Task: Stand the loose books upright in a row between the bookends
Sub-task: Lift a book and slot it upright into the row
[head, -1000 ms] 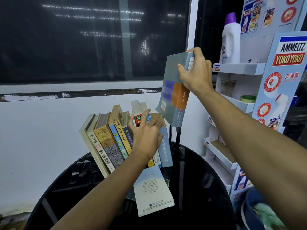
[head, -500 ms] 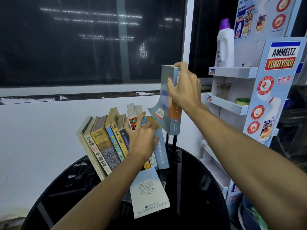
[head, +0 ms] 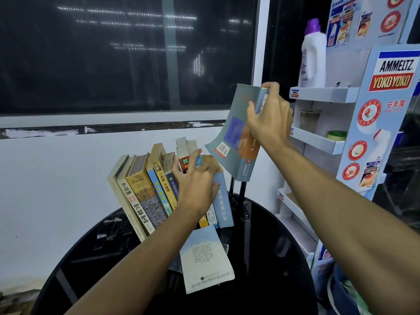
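Observation:
A row of books (head: 145, 192) stands leaning left on the round black table (head: 268, 258). My left hand (head: 196, 183) rests on the right end of the row, fingers spread over the spines and tops, pressing them leftward. My right hand (head: 269, 119) grips a grey-blue and orange book (head: 234, 142) by its spine, held in the air above and right of the row, its lower corner just over the black bookend (head: 237, 192). A pale loose book (head: 205, 258) lies flat on the table in front of the row. The left bookend is hidden.
A cardboard display shelf (head: 325, 96) stands close on the right with a white bottle (head: 313, 60), a cup and a tape roll. A white wall and dark window lie behind the table. A blue bin (head: 341, 289) sits at the lower right.
My right hand has brought the grey-blue book down and left toward the gap beside the right bookend, tilting it. My left hand has stayed on the row.

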A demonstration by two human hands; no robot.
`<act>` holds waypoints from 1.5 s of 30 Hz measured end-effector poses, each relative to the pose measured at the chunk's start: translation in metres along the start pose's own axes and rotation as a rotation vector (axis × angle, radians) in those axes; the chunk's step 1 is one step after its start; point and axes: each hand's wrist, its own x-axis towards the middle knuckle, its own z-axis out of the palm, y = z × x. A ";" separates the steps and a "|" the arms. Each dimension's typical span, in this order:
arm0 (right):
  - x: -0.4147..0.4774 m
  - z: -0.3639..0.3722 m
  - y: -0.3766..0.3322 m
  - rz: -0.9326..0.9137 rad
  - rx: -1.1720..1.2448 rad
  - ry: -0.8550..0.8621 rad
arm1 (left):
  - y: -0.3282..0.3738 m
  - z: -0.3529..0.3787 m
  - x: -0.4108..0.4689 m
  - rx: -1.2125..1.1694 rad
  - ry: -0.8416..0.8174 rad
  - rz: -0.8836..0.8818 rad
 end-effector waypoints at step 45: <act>-0.089 0.045 0.027 -0.158 -0.003 -0.176 | 0.000 0.004 0.003 0.006 0.005 0.005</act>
